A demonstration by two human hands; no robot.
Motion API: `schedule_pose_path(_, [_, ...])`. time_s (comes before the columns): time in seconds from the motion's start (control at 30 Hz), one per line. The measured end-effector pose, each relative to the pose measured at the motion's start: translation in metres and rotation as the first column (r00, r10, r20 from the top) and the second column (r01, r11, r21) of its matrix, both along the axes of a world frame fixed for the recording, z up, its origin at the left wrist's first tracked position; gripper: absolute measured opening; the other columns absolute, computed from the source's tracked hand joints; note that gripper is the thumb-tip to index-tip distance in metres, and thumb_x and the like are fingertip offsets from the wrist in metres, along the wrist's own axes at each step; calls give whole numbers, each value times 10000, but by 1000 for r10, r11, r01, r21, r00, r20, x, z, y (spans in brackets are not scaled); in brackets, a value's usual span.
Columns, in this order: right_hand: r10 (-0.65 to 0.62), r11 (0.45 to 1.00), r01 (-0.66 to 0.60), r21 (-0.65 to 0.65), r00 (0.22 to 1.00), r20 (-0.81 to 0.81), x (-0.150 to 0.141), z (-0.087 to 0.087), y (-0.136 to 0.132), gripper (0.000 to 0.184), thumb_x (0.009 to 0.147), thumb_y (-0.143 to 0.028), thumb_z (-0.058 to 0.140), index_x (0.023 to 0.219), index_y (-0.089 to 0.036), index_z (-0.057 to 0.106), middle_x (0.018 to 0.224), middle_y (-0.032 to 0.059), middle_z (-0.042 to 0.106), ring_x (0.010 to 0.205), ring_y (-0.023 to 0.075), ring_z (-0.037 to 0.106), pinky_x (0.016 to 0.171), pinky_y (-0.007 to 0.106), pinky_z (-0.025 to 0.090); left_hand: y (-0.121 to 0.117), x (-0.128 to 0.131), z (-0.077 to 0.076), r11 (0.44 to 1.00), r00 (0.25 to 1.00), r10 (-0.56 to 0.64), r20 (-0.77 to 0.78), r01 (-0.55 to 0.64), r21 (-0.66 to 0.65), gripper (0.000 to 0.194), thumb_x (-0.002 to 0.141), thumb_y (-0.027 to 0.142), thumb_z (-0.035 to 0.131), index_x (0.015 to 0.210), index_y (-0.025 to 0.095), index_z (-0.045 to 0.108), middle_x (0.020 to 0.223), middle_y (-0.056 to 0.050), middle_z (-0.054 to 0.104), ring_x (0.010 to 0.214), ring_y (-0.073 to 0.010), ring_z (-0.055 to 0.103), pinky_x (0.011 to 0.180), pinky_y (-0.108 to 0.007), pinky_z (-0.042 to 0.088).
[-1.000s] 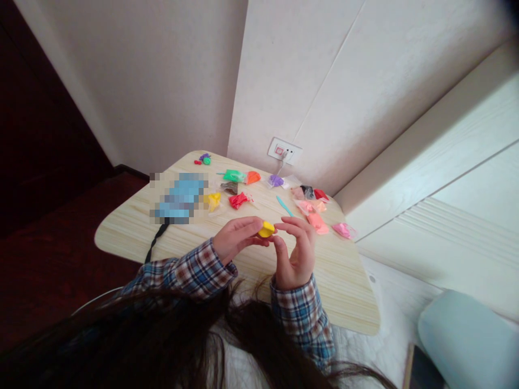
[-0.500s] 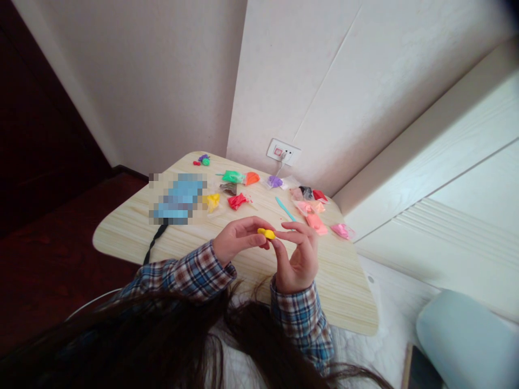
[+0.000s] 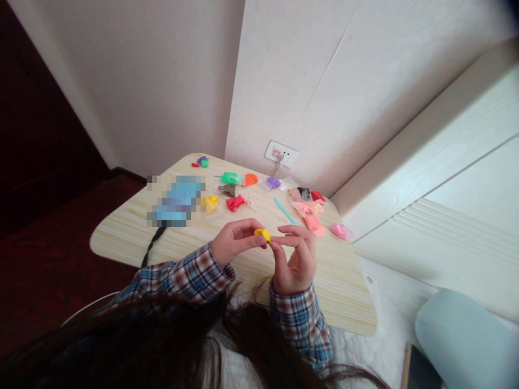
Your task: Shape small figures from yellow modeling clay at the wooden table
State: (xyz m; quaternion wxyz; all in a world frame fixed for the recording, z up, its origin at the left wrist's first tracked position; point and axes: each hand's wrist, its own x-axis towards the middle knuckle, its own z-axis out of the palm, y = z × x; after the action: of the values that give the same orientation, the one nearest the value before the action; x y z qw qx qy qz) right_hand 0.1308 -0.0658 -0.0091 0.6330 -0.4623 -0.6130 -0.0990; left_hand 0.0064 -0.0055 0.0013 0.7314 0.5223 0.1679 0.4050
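A small lump of yellow modelling clay (image 3: 263, 234) is held above the near part of the table, between my two hands. My left hand (image 3: 237, 241) pinches it from the left with thumb and fingers. From the right, my right hand (image 3: 295, 259) closes thumb and forefinger on its right edge, the other fingers curled loosely above. Just beyond the right hand lies a light-blue clay tool (image 3: 284, 210). An opened bag of yellow clay (image 3: 211, 204) and a bag of red clay (image 3: 236, 202) lie beyond my left hand.
The pale wooden table (image 3: 324, 294) holds several more clay bags, among them green (image 3: 232, 178), purple (image 3: 273, 182) and coral (image 3: 314, 225). Small coloured clay pieces (image 3: 202, 161) sit at the far left corner. A blurred blue object (image 3: 178, 200) lies left. A wall socket (image 3: 281, 153) is behind.
The yellow clay has turned and tilted slightly between my fingers. My right thumb and forefinger have moved a little left and closed together at its edge. The view has shifted slightly.
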Motion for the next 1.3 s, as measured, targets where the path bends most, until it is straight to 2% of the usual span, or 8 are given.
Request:
schedule_pose_path(0.23, [1,1000,0,-8,1000,14,-1,2,0,85,797,-135,603,809,-217,621,875,19,599,848,178,562,752,383,457,-2,0,4,999,1000,-13,-21,12,-34,345,620,413,766,678,108,616,600,19,604,600,-87,556,635,-219,457])
schedule_pose_path(0.73, [2,997,0,-78,1000,30,1,1,0,152,816,-147,586,934,-230,635,911,32,600,900,183,559,795,385,466,-2,1,3,992,999,3,33,2,-126,327,636,365,768,728,105,592,594,19,620,561,-77,554,577,-208,461])
schedule_pose_path(0.97, [1,996,2,-86,999,42,1,1,1,148,807,-145,597,921,-234,631,915,31,600,901,184,561,801,394,474,1,1,1,987,996,-56,66,65,-148,329,642,307,767,849,115,597,641,20,637,552,-75,573,551,-198,467])
schedule_pose_path(1.3, [32,996,-28,-83,998,56,2,1,0,165,798,-137,607,929,-233,637,917,29,599,891,177,560,803,386,471,2,-2,-1,967,986,-138,97,155,-203,334,667,306,744,898,133,574,613,31,624,543,-65,558,559,-181,441])
